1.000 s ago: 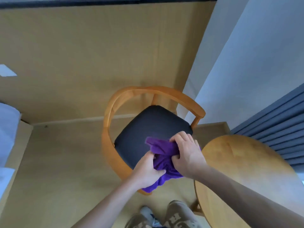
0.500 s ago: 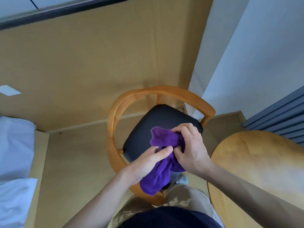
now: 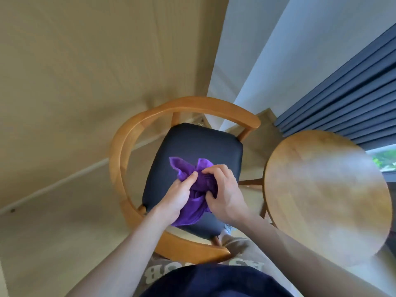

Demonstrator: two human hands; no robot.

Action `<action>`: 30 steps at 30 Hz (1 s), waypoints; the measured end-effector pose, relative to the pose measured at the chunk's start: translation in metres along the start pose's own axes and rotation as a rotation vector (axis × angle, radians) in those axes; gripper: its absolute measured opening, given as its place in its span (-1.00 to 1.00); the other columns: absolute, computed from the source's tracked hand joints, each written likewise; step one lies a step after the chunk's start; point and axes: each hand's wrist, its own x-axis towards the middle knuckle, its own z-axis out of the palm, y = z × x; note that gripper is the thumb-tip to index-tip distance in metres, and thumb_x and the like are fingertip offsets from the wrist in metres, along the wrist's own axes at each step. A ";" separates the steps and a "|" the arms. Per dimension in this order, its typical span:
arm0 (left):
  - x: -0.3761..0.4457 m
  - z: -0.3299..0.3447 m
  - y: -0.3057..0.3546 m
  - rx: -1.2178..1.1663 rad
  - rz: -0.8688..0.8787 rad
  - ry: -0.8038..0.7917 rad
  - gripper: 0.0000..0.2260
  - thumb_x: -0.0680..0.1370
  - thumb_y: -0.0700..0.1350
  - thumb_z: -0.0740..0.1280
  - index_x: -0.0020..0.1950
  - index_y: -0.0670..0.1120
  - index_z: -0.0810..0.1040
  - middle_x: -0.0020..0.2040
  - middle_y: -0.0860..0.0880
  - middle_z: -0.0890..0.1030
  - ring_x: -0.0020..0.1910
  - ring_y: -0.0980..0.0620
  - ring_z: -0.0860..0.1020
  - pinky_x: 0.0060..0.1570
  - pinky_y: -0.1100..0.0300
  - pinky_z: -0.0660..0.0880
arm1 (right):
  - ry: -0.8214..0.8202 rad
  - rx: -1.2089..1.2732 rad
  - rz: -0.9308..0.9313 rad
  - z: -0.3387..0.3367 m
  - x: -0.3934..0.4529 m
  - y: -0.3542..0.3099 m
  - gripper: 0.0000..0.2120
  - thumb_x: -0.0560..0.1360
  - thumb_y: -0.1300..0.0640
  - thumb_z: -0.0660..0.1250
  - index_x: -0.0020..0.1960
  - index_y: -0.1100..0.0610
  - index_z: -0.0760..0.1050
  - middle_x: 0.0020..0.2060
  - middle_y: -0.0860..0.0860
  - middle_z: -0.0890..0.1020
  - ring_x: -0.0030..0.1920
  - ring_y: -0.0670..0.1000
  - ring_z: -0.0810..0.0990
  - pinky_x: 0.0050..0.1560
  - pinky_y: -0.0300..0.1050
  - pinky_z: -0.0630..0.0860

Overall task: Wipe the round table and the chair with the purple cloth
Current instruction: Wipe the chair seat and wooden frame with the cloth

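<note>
A crumpled purple cloth (image 3: 194, 189) is bunched between both my hands above the black seat of a wooden chair (image 3: 199, 142). My left hand (image 3: 177, 195) grips the cloth from the left, thumb on top. From the right, my right hand (image 3: 222, 189) pinches it with bent fingers. The chair has a curved wooden armrest rail (image 3: 192, 107) around the seat. A round wooden table (image 3: 325, 194) stands just right of the chair, bare on top.
A beige wall and floor lie behind and left of the chair. White curtain (image 3: 267, 50) and dark blue pleated curtain (image 3: 353, 93) hang at the right, with a window strip beyond. My legs and torso show at the bottom edge.
The view has moved closer over the chair. My hands with the cloth now sit over the middle of the seat, and the cloth is bunched tighter between them.
</note>
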 end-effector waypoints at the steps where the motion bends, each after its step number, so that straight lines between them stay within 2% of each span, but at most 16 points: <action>1: 0.005 -0.006 0.005 0.023 0.005 -0.033 -0.61 0.62 0.17 0.40 0.35 0.00 0.59 0.23 -0.07 0.70 0.24 -0.13 0.66 0.32 -0.17 0.56 | 0.015 0.013 0.067 0.010 0.002 -0.001 -0.50 0.39 0.31 0.38 0.30 0.05 0.47 0.21 -0.07 0.46 0.19 -0.03 0.44 0.22 0.06 0.54; 5: 0.015 -0.030 0.019 0.118 -0.046 -0.167 -0.75 0.65 0.12 0.35 0.21 0.01 0.65 0.08 -0.06 0.76 0.06 -0.09 0.73 0.26 -0.10 0.59 | 0.147 0.020 0.271 0.049 0.009 -0.002 -0.50 0.40 0.32 0.41 0.31 0.08 0.45 0.18 -0.08 0.43 0.21 0.02 0.44 0.20 0.10 0.57; 7: 0.019 -0.038 0.027 0.174 -0.066 -0.194 -0.76 0.67 0.11 0.33 0.17 -0.01 0.66 0.03 -0.05 0.77 0.05 -0.09 0.73 0.28 -0.09 0.58 | 0.186 0.041 0.321 0.062 0.012 -0.001 -0.50 0.43 0.30 0.42 0.32 0.07 0.43 0.20 -0.07 0.41 0.23 0.02 0.44 0.20 0.08 0.59; 10: 0.022 -0.045 0.033 0.258 -0.071 -0.206 -0.71 0.68 0.08 0.32 0.25 -0.10 0.63 0.09 -0.09 0.75 0.12 -0.11 0.70 0.34 -0.11 0.54 | 0.199 0.310 0.396 0.068 0.011 0.002 -0.58 0.49 0.05 0.38 0.33 -0.03 0.44 0.22 -0.09 0.44 0.24 -0.07 0.49 0.22 0.01 0.57; 13: 0.027 -0.049 0.030 0.307 -0.063 -0.185 -0.73 0.69 0.06 0.32 0.23 -0.09 0.64 0.08 -0.05 0.76 0.11 -0.07 0.71 0.34 -0.08 0.55 | 0.243 0.581 0.627 0.061 0.011 0.023 -0.63 0.56 -0.17 0.30 0.32 -0.09 0.45 0.27 -0.10 0.50 0.30 -0.07 0.51 0.21 -0.11 0.50; 15: 0.033 -0.047 0.025 0.297 -0.055 -0.184 -0.76 0.69 0.07 0.32 0.20 -0.04 0.65 0.06 0.00 0.76 0.08 -0.02 0.73 0.31 -0.02 0.56 | 0.150 0.667 0.803 0.060 0.015 0.047 -0.68 0.63 -0.23 0.23 0.24 -0.05 0.49 0.20 -0.10 0.60 0.26 -0.05 0.56 0.18 -0.17 0.43; 17: 0.039 -0.039 0.020 0.295 -0.042 -0.191 -0.79 0.69 0.08 0.31 0.18 0.00 0.65 0.05 0.03 0.76 0.05 0.03 0.73 0.21 0.07 0.58 | -0.026 0.879 0.897 0.067 0.019 0.066 -0.56 0.65 -0.27 0.15 0.20 0.02 0.60 0.13 -0.09 0.71 0.18 -0.09 0.63 0.29 -0.12 0.36; 19: 0.048 -0.032 0.012 0.277 -0.033 -0.184 -0.81 0.69 0.08 0.31 0.17 0.03 0.65 0.06 0.03 0.76 0.06 0.03 0.73 0.09 0.17 0.62 | -0.142 1.110 0.913 0.076 0.024 0.079 -0.54 0.66 -0.23 0.15 0.31 0.04 0.60 0.18 0.01 0.71 0.24 0.02 0.65 0.38 -0.03 0.39; 20: 0.053 -0.028 0.009 0.266 -0.033 -0.176 -0.81 0.69 0.07 0.31 0.17 0.04 0.66 0.07 0.03 0.76 0.06 0.02 0.73 0.02 0.22 0.63 | -0.126 1.194 0.910 0.080 0.028 0.085 -0.58 0.66 -0.15 0.20 0.33 0.08 0.60 0.21 0.07 0.69 0.26 0.08 0.64 0.39 0.02 0.42; 22: 0.066 -0.026 0.005 0.308 -0.023 -0.174 -0.81 0.70 0.05 0.30 0.15 0.03 0.67 0.05 0.04 0.76 0.04 0.05 0.73 -0.04 0.27 0.63 | 0.034 1.278 0.932 0.086 0.038 0.100 -0.69 0.62 0.06 0.30 0.25 0.19 0.63 0.19 0.20 0.68 0.20 0.18 0.68 0.33 0.11 0.52; 24: 0.081 -0.029 0.004 0.408 -0.001 -0.147 -0.80 0.71 0.05 0.28 0.14 0.02 0.66 0.01 0.10 0.76 0.00 0.14 0.73 -0.02 0.29 0.59 | 0.226 1.194 0.935 0.090 0.050 0.110 -0.82 0.57 0.25 0.35 0.13 0.24 0.65 0.11 0.26 0.70 0.10 0.23 0.71 0.24 0.18 0.60; 26: 0.105 -0.035 0.006 0.508 0.019 -0.129 -0.79 0.71 0.05 0.28 0.12 0.00 0.66 -0.02 0.12 0.76 -0.03 0.18 0.71 0.02 0.27 0.56 | 0.307 0.945 0.898 0.096 0.064 0.117 -0.83 0.54 0.34 0.35 0.07 0.20 0.65 -0.01 0.18 0.74 0.04 0.18 0.73 0.17 0.16 0.64; 28: 0.137 -0.039 0.015 0.586 0.037 -0.143 -0.80 0.70 0.03 0.29 0.10 -0.03 0.67 0.00 0.10 0.75 0.03 0.14 0.70 0.07 0.24 0.57 | 0.328 0.701 0.820 0.105 0.080 0.119 -0.80 0.54 0.32 0.34 0.06 0.09 0.66 -0.08 0.03 0.75 -0.01 0.03 0.73 0.11 0.04 0.65; 30: 0.170 -0.038 0.026 0.644 0.085 -0.185 -0.79 0.69 0.00 0.31 0.09 -0.10 0.66 0.04 0.04 0.74 0.09 0.06 0.69 0.12 0.20 0.59 | 0.394 0.587 0.790 0.109 0.100 0.124 -0.78 0.55 0.26 0.34 0.02 -0.04 0.63 -0.11 -0.09 0.73 -0.04 -0.07 0.70 0.09 0.01 0.65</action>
